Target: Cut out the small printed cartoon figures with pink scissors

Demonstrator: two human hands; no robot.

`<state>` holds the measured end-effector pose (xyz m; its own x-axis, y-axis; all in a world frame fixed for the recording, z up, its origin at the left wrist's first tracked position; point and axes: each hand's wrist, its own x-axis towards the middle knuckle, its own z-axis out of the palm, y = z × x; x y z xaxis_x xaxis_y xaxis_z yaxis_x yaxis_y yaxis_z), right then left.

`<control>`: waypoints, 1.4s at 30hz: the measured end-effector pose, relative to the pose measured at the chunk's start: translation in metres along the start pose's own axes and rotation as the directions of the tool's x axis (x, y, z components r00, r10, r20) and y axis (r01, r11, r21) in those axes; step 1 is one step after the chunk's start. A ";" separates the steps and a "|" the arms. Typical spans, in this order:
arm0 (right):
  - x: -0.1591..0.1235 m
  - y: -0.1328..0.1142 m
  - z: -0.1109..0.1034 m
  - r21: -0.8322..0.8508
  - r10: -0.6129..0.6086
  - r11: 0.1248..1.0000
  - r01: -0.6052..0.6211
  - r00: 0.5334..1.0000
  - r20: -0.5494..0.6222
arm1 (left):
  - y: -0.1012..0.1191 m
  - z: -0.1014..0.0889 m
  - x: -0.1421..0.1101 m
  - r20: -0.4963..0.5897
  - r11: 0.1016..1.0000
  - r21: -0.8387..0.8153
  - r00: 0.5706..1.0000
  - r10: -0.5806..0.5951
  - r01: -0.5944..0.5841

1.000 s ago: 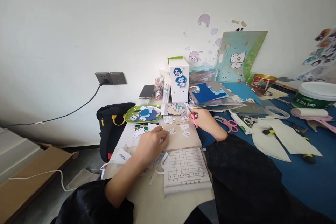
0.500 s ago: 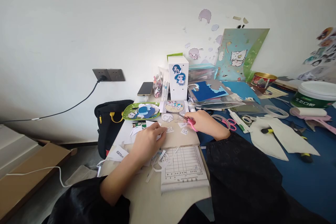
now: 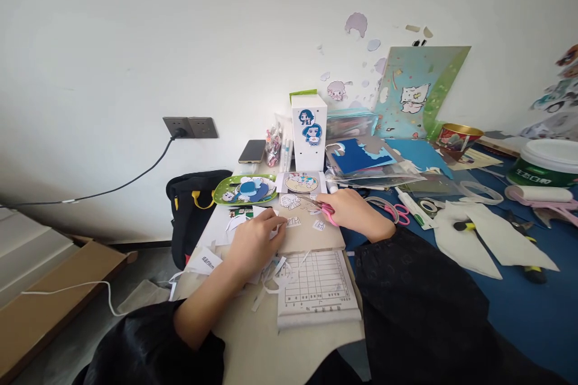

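My right hand [image 3: 351,212] is closed round small pink-handled scissors [image 3: 326,210], their blades pointing left over a brown card [image 3: 307,237] on the table. My left hand [image 3: 255,242] rests curled on the card's left edge, its fingertips pinching or touching a small white paper cutout [image 3: 293,222]. More small cutouts [image 3: 318,225] lie on the card between the hands. White paper strips [image 3: 271,274] lie beside a printed grid sheet [image 3: 316,286] just in front of the card.
A green tray [image 3: 244,188] with a blue-and-white figure and a round drawing [image 3: 301,182] lie behind the card. A white box [image 3: 308,132], a phone [image 3: 253,151], another pair of pink scissors [image 3: 395,210], white offcuts [image 3: 478,234] and a tub [image 3: 544,162] crowd the blue table.
My right hand with the scissors moved slightly left and down, the blades turning from up-left to flat leftward. My left hand stayed on the card's edge.
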<state>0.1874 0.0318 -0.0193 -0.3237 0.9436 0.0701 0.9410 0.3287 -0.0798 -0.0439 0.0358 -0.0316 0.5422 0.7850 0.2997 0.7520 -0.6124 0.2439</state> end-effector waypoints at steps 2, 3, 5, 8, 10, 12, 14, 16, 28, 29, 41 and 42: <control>0.000 0.001 0.001 0.015 0.009 1.000 -0.009 1.000 -0.014 | -0.001 0.000 0.000 0.000 1.000 -0.025 1.000 -0.013 0.013; 0.000 0.002 0.002 0.027 0.014 1.000 -0.014 1.000 -0.023 | -0.001 0.001 0.001 0.000 0.999 -0.041 1.000 -0.020 0.020; 0.000 0.003 0.003 0.058 0.024 0.998 -0.021 0.999 -0.048 | -0.002 0.001 0.001 0.000 0.996 -0.080 0.999 -0.034 0.034; -0.001 0.004 0.004 0.132 0.033 0.991 -0.020 0.994 -0.102 | -0.003 0.000 0.001 -0.003 0.986 -0.156 0.998 -0.062 0.060; -0.001 0.004 0.005 0.202 0.030 0.979 0.000 0.988 -0.149 | -0.002 -0.001 0.001 -0.006 0.971 -0.225 0.996 -0.086 0.083; -0.002 0.002 0.005 0.286 0.014 0.957 0.045 0.979 -0.201 | 0.001 -0.004 0.001 0.000 0.943 -0.315 0.993 -0.114 0.108; -0.003 -0.003 0.005 0.368 -0.007 0.924 0.105 0.966 -0.258 | 0.006 -0.008 0.001 0.032 0.893 -0.427 0.989 -0.145 0.144; -0.004 -0.011 0.004 0.433 -0.017 0.887 0.162 0.948 -0.319 | 0.010 -0.010 0.000 0.096 0.812 -0.551 0.981 -0.168 0.193; -0.015 -0.055 0.003 0.718 0.156 0.646 0.259 0.876 -0.456 | 0.020 -0.018 0.001 0.416 0.299 -0.853 0.903 -0.108 0.428; -0.015 -0.055 0.002 0.765 0.188 0.595 0.248 0.882 -0.432 | 0.020 -0.019 0.001 0.406 0.296 -0.857 0.906 -0.117 0.422; -0.014 -0.057 0.003 0.982 0.164 0.152 0.112 0.977 -0.137 | 0.023 -0.019 -0.004 0.259 0.513 -0.802 0.953 -0.159 0.304; -0.014 -0.059 0.003 0.984 0.162 0.141 0.104 0.979 -0.127 | 0.023 -0.019 -0.004 0.250 0.528 -0.796 0.955 -0.161 0.297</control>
<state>0.1365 -0.0007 -0.0190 -0.1517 0.9716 0.1815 0.0026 0.1840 -0.9829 -0.0356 0.0167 -0.0097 0.4903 0.8714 0.0164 0.2598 -0.1641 0.9516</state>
